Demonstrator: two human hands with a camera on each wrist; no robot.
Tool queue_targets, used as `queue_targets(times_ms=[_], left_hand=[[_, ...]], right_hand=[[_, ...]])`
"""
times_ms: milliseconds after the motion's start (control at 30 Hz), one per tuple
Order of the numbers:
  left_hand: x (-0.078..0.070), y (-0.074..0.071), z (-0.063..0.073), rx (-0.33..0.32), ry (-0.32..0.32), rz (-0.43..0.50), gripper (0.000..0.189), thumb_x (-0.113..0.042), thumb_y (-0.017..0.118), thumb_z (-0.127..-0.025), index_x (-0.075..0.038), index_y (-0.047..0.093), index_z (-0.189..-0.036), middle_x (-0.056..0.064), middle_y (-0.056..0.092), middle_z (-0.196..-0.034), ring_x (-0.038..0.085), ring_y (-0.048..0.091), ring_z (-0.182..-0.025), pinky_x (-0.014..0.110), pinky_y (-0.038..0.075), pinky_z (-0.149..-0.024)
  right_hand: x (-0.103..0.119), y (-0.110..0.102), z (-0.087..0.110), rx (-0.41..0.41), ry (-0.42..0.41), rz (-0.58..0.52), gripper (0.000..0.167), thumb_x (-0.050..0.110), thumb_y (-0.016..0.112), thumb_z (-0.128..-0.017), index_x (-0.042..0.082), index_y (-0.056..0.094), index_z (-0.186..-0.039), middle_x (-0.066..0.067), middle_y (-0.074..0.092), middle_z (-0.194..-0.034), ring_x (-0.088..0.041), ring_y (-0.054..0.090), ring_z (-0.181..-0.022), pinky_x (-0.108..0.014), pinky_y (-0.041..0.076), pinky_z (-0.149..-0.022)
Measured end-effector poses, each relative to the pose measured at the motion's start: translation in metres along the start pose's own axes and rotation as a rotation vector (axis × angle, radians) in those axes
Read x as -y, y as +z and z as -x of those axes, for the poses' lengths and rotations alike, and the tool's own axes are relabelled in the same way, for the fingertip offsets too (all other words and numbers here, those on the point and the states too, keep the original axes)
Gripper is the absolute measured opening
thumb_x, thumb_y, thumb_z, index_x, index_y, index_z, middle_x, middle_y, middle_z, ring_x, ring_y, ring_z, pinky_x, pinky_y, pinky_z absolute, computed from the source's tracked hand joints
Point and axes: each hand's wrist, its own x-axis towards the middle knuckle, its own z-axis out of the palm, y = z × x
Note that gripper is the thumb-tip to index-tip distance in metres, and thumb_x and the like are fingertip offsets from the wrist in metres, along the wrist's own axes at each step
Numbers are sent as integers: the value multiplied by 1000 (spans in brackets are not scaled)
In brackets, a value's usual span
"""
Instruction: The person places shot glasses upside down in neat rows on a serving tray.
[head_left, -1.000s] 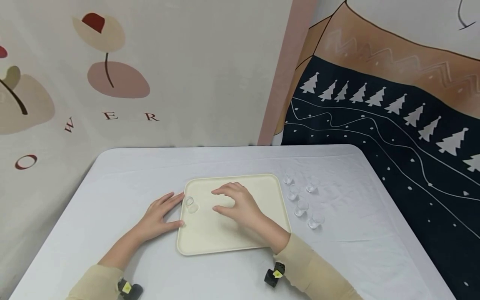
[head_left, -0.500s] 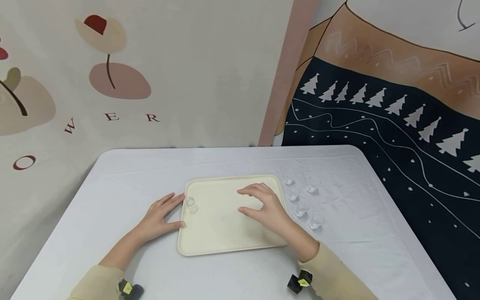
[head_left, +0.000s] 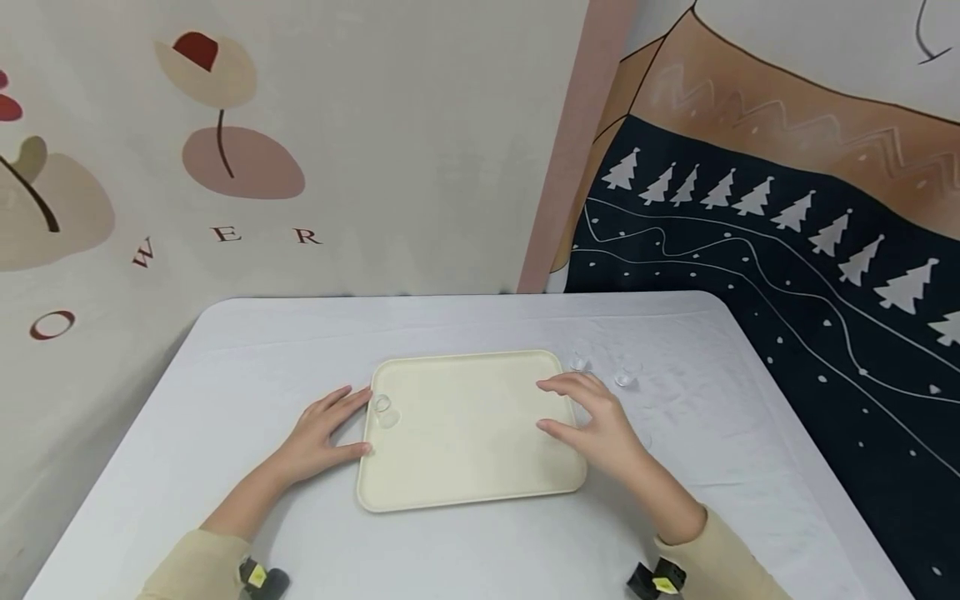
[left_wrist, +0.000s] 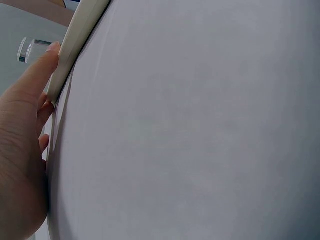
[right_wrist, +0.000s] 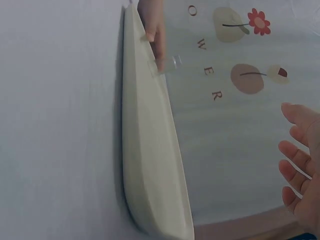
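Note:
A cream tray (head_left: 472, 433) lies on the white-covered table, and one small clear cup (head_left: 383, 406) stands near its left edge. My left hand (head_left: 318, 437) rests against that left edge, fingertips and thumb at the rim with the fingers spread; the left wrist view shows the thumb (left_wrist: 37, 75) at the rim too. Over the tray's right edge is my right hand (head_left: 600, 421), holding nothing, thumb and fingers apart. Beyond it stand small clear cups, one by the tray's far right corner (head_left: 580, 363) and another clear cup (head_left: 626, 377) farther right. The hand hides others.
A white cloth (head_left: 300, 342) covers the table. Behind it hangs a pale curtain (head_left: 420, 167) with flower shapes and letters. A dark fabric (head_left: 675, 242) with white trees hangs at the right.
My right hand has moved right, from over the tray's middle to its right edge, now covering several of the cups there. The left hand and the cup on the tray stay put.

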Motion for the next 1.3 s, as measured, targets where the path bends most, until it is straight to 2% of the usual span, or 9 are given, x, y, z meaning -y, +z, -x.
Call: queue_targets(times_ms=[167, 433, 567, 633, 767, 933, 1133, 1300], left_hand=[[-3, -2, 0, 13, -8, 2, 81, -43, 75, -79, -13, 41, -146, 15, 40, -147, 41, 23, -137, 68, 14, -103], [-3, -1, 0, -1, 2, -8, 80, -43, 75, -79, -14, 42, -146, 15, 41, -146, 41, 24, -136, 68, 15, -103], [-3, -1, 0, -14, 5, 0, 80, -43, 76, -78, -15, 42, -146, 16, 42, -146, 42, 25, -136, 69, 15, -101], [-1, 0, 0, -18, 5, -6, 80, -43, 76, -79, -17, 41, -147, 15, 41, -146, 41, 25, -136, 70, 16, -101], [-1, 0, 1, -8, -6, -3, 81, -43, 75, -79, -16, 41, -147, 14, 41, -147, 40, 24, -137, 69, 15, -102], [-5, -2, 1, 18, -17, 1, 80, -43, 75, -80, -13, 41, -146, 14, 40, -147, 41, 23, -137, 68, 13, -104], [-4, -1, 2, 8, -8, -2, 81, -43, 75, -79, -14, 41, -147, 15, 41, -147, 42, 23, -137, 68, 14, -103], [-4, 0, 1, 14, -23, -3, 82, -44, 75, -79, -14, 40, -147, 14, 40, -148, 41, 23, -137, 68, 14, -103]], right_hand=[[-7, -18, 13, -34, -9, 48, 49, 1, 85, -68, 6, 67, -114, 0, 65, -112, -18, 55, -106, -20, 43, -91], [-9, -43, 29, -102, -40, 103, 56, -9, 86, -56, -3, 67, -108, -13, 65, -105, -22, 54, -104, -14, 36, -96], [-10, -53, 37, -115, -41, 119, 59, -14, 85, -51, -8, 65, -106, -21, 63, -104, -22, 54, -101, -13, 35, -95], [-17, -57, 44, -107, -35, 128, 63, -13, 86, -50, -8, 64, -109, -20, 63, -107, -19, 53, -100, -13, 35, -93], [-36, -64, 61, -69, 32, 164, 70, -4, 89, -54, 1, 63, -119, -10, 61, -116, -12, 51, -102, -14, 35, -90], [-50, -74, 78, -30, 136, 188, 73, 4, 90, -59, 8, 60, -126, -4, 58, -123, -11, 48, -105, -17, 32, -90], [-64, -80, 89, -21, 153, 169, 76, 4, 91, -57, 5, 59, -126, -8, 59, -122, -12, 47, -107, -14, 28, -92], [-73, -83, 96, 42, 210, 144, 75, 6, 89, -62, 5, 57, -129, -6, 59, -122, -11, 47, -106, -16, 32, -90]])
